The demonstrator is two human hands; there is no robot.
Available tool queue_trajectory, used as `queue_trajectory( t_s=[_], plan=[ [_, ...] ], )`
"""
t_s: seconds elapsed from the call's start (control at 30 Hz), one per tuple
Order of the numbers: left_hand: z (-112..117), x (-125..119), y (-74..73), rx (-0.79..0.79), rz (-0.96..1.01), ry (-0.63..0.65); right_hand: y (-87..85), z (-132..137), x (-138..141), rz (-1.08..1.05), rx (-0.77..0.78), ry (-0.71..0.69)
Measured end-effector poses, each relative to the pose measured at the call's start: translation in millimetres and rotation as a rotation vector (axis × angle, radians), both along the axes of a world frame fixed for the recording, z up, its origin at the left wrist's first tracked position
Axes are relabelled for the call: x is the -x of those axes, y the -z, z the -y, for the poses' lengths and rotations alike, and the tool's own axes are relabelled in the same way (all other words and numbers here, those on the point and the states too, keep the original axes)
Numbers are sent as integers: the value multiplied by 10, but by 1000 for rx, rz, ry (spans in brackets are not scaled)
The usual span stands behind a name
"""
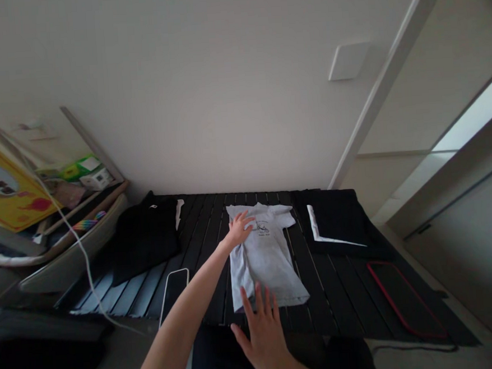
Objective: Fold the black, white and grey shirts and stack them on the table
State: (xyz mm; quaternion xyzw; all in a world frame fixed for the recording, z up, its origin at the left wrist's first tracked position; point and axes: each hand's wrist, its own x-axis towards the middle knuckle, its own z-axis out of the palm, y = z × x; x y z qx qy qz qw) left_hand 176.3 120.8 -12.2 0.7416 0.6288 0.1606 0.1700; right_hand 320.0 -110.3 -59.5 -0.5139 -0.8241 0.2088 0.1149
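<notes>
On the black slatted tabletop (321,297), grey T-shirt (273,272) lies flat, collar at far side, body narrowed. L hand (241,230) rests on chest of shirt, fingers (246,221) open & spread, no grip. R hand (262,332) open too, fingers (258,299) spread over hem, contact unclear. Looks like smoothing stage. Black garment (144,239) to left, folded black garment (336,217) to right, red-edged device (406,300) nearer right.
</notes>
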Motion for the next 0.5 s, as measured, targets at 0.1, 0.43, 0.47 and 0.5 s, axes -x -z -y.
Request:
queue_trajectory(
  t_s=[0.1,0.43,0.47,0.5],
  plan=[
    [151,-89,240,-23,-33,-45,0,-60,-96,10,-52,68],
    [652,-48,699,-64,-301,-86,-33,-233,-200,-17,62,-289],
    [677,-39,689,-69,-308,-74,-34,-298,-218,-9,27,-253],
    [709,-32,676,-73,-315,-61,-27,-383,-242,7,-16,-188]
  ],
)
